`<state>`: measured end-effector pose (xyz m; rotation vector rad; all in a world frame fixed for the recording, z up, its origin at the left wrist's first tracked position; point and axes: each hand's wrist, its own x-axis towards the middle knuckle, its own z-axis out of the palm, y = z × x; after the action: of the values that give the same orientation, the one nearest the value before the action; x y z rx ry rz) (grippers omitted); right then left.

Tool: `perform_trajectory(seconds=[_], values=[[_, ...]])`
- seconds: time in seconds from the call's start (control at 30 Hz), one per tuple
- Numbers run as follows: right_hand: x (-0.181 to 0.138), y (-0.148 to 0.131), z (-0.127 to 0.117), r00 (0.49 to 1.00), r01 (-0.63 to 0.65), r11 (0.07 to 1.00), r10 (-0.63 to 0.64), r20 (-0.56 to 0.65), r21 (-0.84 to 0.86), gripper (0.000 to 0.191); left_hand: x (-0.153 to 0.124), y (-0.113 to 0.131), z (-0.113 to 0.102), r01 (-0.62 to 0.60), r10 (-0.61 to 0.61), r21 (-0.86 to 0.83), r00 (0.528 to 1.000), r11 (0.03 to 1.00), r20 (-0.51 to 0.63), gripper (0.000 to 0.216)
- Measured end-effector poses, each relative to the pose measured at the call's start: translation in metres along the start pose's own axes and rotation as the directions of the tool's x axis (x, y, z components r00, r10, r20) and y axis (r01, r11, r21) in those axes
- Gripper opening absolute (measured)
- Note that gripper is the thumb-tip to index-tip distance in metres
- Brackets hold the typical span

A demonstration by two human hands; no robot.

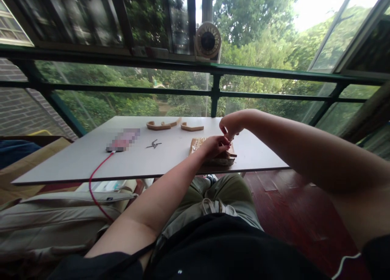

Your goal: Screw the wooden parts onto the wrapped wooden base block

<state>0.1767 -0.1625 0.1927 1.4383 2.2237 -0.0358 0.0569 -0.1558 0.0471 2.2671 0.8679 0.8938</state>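
Observation:
My left hand rests with curled fingers on a flat brown wooden board near the front edge of the white table. My right hand hovers just above it, fingers pinched together over a small wooden piece on the board. What the pinched fingers hold is too small to make out. Two curved wooden parts lie at the table's far side. A few small dark metal pieces lie left of the board.
A blurred pink object with a red cable lies on the table's left part. A green railing and windows stand behind the table. Cushions lie at lower left; dark red wooden floor shows at right.

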Motion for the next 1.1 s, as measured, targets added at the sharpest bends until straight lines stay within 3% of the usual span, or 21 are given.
perform_trajectory(seconds=[0.13,0.3,0.47,0.7,0.87,1.1], values=[[-0.016,0.020,-0.006,0.997,-0.044,0.996,0.049,-0.065,0.078,0.038,0.000,-0.001,-0.001,-0.016,0.017,-0.040,0.999,0.999,0.030,0.027],[-0.028,0.015,-0.009,0.990,-0.088,0.976,0.107,-0.087,0.197,0.013,0.001,-0.003,-0.003,-0.046,0.047,-0.010,0.998,0.999,0.044,0.029],[-0.030,0.005,-0.014,0.996,-0.060,0.991,0.068,-0.061,0.116,0.008,-0.001,0.001,-0.004,-0.048,0.047,0.019,0.998,0.999,0.044,0.030],[-0.016,0.011,-0.015,0.989,-0.149,0.988,0.147,0.034,0.052,0.030,-0.002,0.005,-0.004,0.000,0.000,0.001,0.999,1.000,0.049,0.032],[-0.002,0.023,-0.012,0.980,-0.185,0.980,0.179,0.086,0.068,0.044,-0.001,0.003,-0.003,-0.037,0.038,-0.024,0.998,0.999,0.052,0.029],[0.010,0.009,-0.010,0.980,-0.199,0.979,0.198,0.032,0.043,0.057,-0.001,0.003,0.000,0.009,-0.005,-0.078,0.998,0.997,0.056,0.027]])
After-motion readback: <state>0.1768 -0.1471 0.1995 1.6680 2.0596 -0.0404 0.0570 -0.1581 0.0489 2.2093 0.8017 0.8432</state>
